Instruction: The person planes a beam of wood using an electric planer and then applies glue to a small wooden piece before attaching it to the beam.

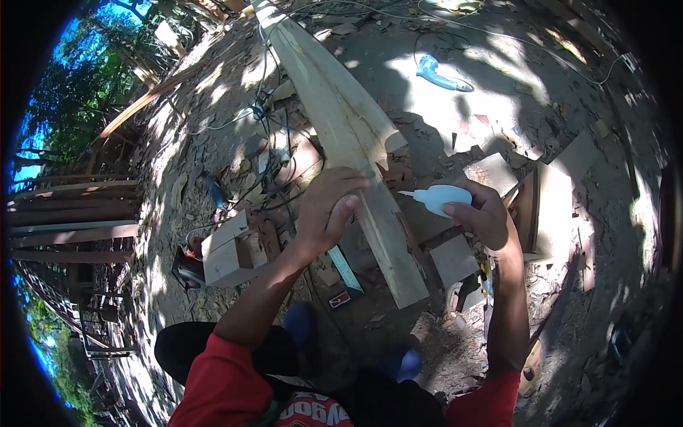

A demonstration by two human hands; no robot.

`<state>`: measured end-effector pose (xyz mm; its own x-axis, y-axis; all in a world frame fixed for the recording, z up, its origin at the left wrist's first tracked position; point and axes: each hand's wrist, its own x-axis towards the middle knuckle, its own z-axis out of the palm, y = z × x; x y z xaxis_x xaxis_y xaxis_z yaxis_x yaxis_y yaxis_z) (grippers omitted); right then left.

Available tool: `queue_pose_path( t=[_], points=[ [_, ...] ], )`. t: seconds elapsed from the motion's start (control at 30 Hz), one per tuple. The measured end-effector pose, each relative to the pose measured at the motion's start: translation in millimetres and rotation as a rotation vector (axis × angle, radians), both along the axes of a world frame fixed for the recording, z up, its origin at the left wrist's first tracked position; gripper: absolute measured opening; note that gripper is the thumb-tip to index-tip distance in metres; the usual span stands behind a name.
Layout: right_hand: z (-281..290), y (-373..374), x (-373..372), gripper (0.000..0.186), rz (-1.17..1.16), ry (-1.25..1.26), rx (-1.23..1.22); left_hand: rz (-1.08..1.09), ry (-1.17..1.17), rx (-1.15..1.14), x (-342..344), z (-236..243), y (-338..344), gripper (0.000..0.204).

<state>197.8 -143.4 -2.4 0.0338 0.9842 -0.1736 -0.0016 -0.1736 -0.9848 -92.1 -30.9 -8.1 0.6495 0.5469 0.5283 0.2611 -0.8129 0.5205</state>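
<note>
A long pale wooden plank [334,107] runs from the top of the view to just in front of me, widening near a notched edge. My left hand [329,208] grips it in the lower middle, fingers pressed together over its surface. In my right hand [482,217], to the right of the plank, is a white plastic squeeze bottle [434,199], held with its thin nozzle pointing left toward the plank. Below the plank's left side lies a metal square or ruler [343,270] beside a small red and black box [341,299].
A blue power tool [439,77] lies at the upper right. Tangled cables [257,107], wood offcuts [454,261] and a wooden block [222,256] surround the plank. Stacked boards [71,231] are at the left. My feet [299,331] are below, among scraps on the ground.
</note>
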Motion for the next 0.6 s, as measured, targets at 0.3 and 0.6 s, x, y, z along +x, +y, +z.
queue_pose_path(
  t=[0.3,0.6],
  points=[
    [-22.9,0.2,-12.9,0.041,-0.042,-0.138,-0.003,-0.163,0.111,0.069,27.9,-17.5,40.0,0.041],
    [-20.6,0.1,-19.7,0.039,-0.061,-0.194,0.031,-0.100,0.090,0.067,33.2,-18.6,38.0,0.033]
  ],
)
